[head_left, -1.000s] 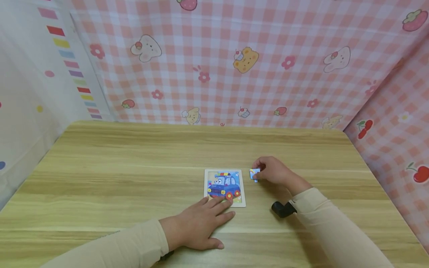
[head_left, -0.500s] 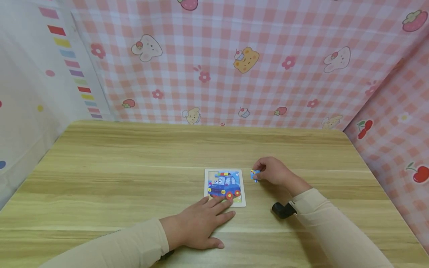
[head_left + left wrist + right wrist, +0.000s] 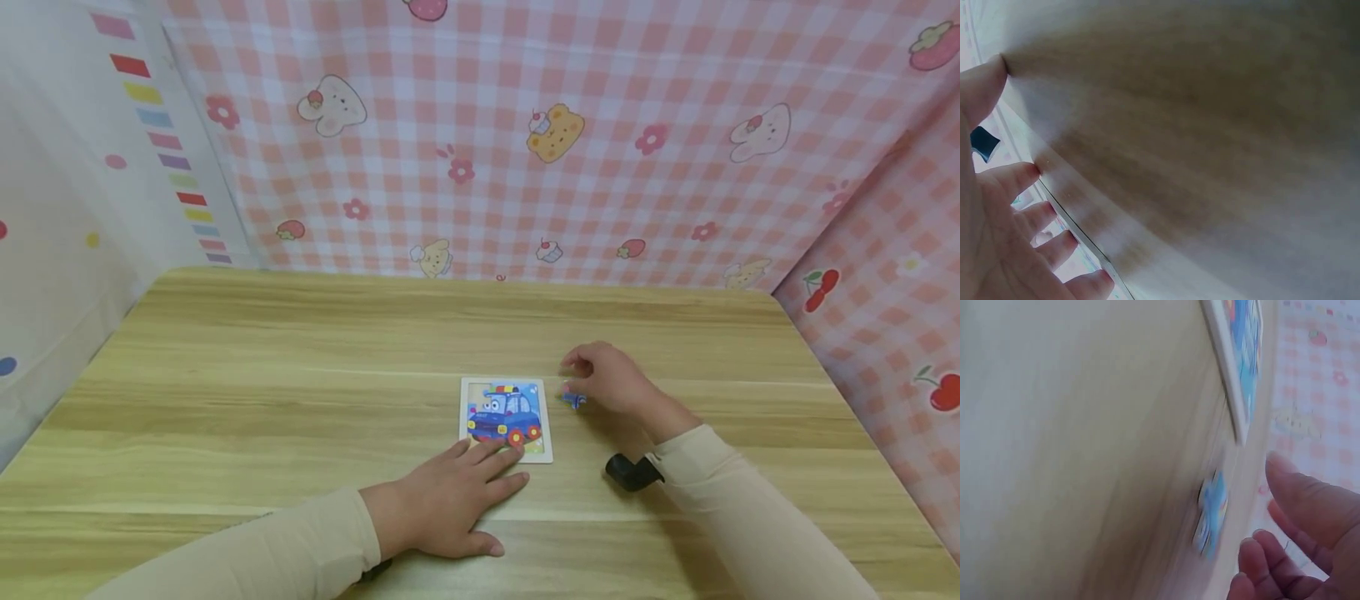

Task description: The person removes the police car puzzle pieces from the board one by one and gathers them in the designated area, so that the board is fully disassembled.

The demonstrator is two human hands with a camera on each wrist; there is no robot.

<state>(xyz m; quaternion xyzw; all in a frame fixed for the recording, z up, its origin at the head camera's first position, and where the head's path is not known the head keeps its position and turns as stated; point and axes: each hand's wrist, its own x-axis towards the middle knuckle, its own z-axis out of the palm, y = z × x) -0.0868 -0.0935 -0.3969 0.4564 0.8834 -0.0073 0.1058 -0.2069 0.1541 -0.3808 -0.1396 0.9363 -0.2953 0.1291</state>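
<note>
A square jigsaw puzzle (image 3: 502, 410) with a white frame and a blue cartoon car lies on the table. My left hand (image 3: 448, 504) is spread flat, its fingertips resting on the puzzle's near edge and covering part of it. Just right of the frame lies a small blue puzzle piece (image 3: 575, 401); whether it is one piece or two overlapping cannot be told. My right hand (image 3: 615, 382) hovers beside it. In the right wrist view the thumb (image 3: 1310, 497) and fingers are parted, with a gap between them and the piece (image 3: 1212, 512). The puzzle's upper left shows a bare patch.
The wooden table (image 3: 262, 417) stretches to both sides. A pink checked cloth (image 3: 487, 108) hangs behind it, with another at the right. A black wrist-camera mount (image 3: 632, 472) sticks out from the right sleeve near the tabletop.
The fingers of my right hand have come away from the blue piece and moved up slightly. The piece shows a darker blue than before. My left hand stays on the puzzle.
</note>
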